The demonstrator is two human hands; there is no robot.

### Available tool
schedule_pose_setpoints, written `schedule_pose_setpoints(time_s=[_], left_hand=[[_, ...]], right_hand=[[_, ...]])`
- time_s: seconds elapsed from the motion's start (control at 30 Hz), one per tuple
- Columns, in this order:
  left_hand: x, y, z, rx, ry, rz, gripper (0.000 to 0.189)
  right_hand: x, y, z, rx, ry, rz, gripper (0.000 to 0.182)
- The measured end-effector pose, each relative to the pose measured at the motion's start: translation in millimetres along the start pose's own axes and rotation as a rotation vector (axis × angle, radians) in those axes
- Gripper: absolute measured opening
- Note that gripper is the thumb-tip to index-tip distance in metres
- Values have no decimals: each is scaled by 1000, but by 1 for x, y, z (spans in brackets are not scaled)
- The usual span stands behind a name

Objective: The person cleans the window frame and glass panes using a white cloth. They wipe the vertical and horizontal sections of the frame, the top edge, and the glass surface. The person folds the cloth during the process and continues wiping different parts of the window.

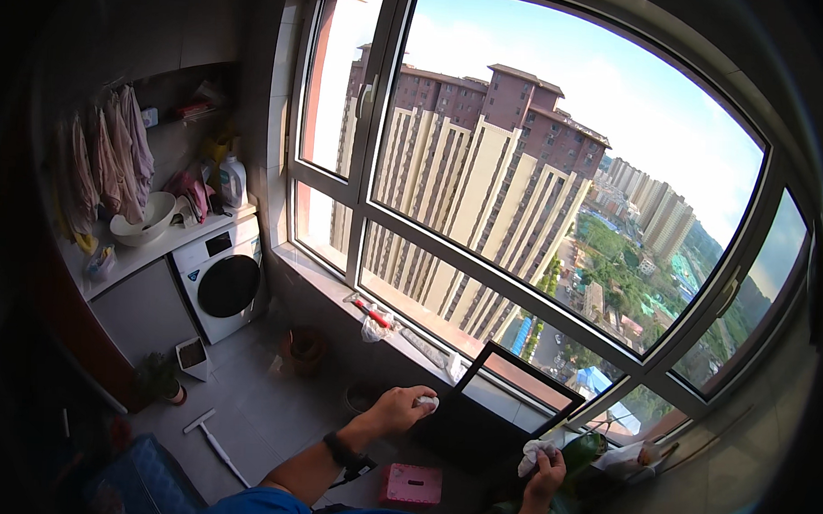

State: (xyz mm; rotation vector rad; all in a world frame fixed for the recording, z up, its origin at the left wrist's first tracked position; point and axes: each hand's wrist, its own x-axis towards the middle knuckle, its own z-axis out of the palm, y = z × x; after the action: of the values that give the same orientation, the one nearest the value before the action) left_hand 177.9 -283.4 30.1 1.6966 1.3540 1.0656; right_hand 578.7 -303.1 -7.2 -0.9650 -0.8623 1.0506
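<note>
My left hand (402, 410), with a black band on the wrist, is closed around a small wad of white cloth or paper (427, 401). My right hand (547, 469) pinches a crumpled white cloth or tissue (534, 457) near the potted plant. Between and beyond my hands a black rectangular frame (533, 364) stands tilted against the window ledge, its upper part in front of the lower pane. A large window (500, 260) with grey frames lies ahead. Below my hands, a pink box (412, 485) with a dark handle slot rests on the floor.
On the sill (316, 274) lie a red-handled tool (375, 313), crumpled plastic and white paper. A front-loading washing machine (223, 284) stands left, beside a counter with a white basin (144, 220). A squeegee (214, 447) and plant pots (192, 357) are on the floor; a leafy plant (581, 453) is right.
</note>
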Motion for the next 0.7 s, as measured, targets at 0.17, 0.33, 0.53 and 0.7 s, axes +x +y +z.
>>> schedule_pose_setpoints(time_s=[0.17,0.33,0.53,0.7], left_hand=[[-10,-14,-24,6,8,-18,37],[-13,-25,-29,-33,91,30,38],[-8,-31,-27,-45,80,49,37],[-9,-41,-24,-81,64,34,36]], right_hand=[[-6,-5,24,11,28,6,15],[-17,-9,50,10,38,10,14],[-8,10,37,-25,40,-34,15],[-39,-37,66,-347,76,51,24]])
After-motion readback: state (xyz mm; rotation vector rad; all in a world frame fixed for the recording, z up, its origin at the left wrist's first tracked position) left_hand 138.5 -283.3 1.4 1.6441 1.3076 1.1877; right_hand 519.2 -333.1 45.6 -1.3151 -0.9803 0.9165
